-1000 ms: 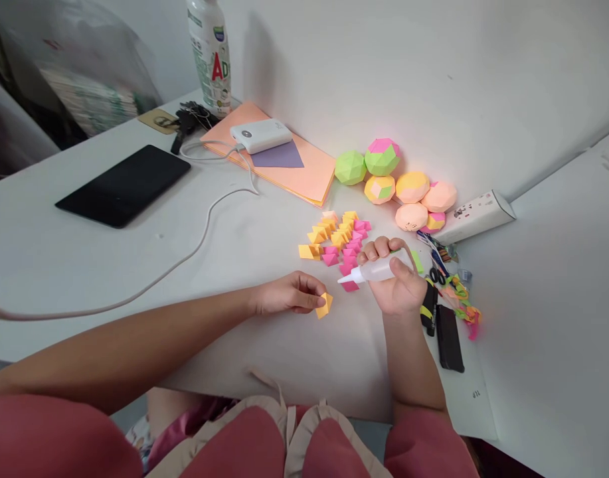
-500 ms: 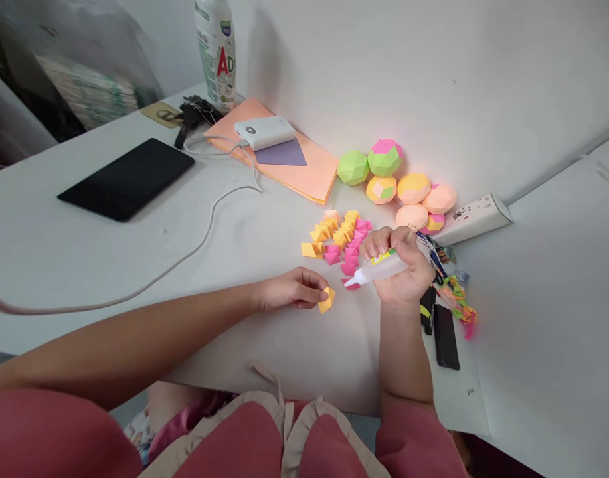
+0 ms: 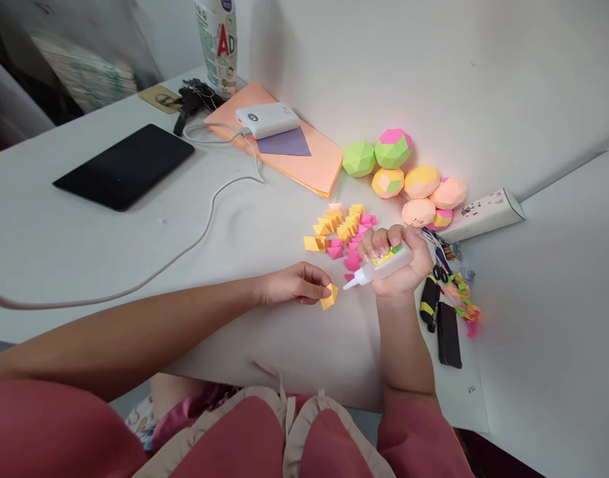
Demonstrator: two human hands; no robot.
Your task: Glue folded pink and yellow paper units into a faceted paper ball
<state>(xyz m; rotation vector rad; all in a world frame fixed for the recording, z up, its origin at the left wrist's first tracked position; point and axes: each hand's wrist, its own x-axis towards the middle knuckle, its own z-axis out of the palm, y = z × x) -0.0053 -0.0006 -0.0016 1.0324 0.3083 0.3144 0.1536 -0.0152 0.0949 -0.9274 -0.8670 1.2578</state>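
Between thumb and fingers, my left hand [image 3: 304, 284] pinches a folded yellow-orange paper piece [image 3: 329, 298] above the white table. My right hand [image 3: 400, 262] is wrapped round a clear glue bottle [image 3: 391, 261] with a yellow and green label. The bottle's white nozzle points left and down, a short way to the right of the paper piece, apart from it. Just beyond both hands lie several small folded pieces, orange ones [image 3: 324, 226] and pink ones [image 3: 336, 249]; my right hand hides some of the pink ones.
Faceted paper balls [image 3: 358, 159] and a long white box [image 3: 486, 214] lie by the wall. Scissors, a black case [image 3: 449, 335] and paper scraps [image 3: 462, 299] are at right. A tablet [image 3: 127, 166], cable, power bank [image 3: 268, 120], orange paper [image 3: 314, 172] and a bottle [image 3: 219, 56] stand left.
The glue bottle's nozzle has come slightly closer to the yellow-orange piece. My head view has shifted a little; both hands keep their holds.
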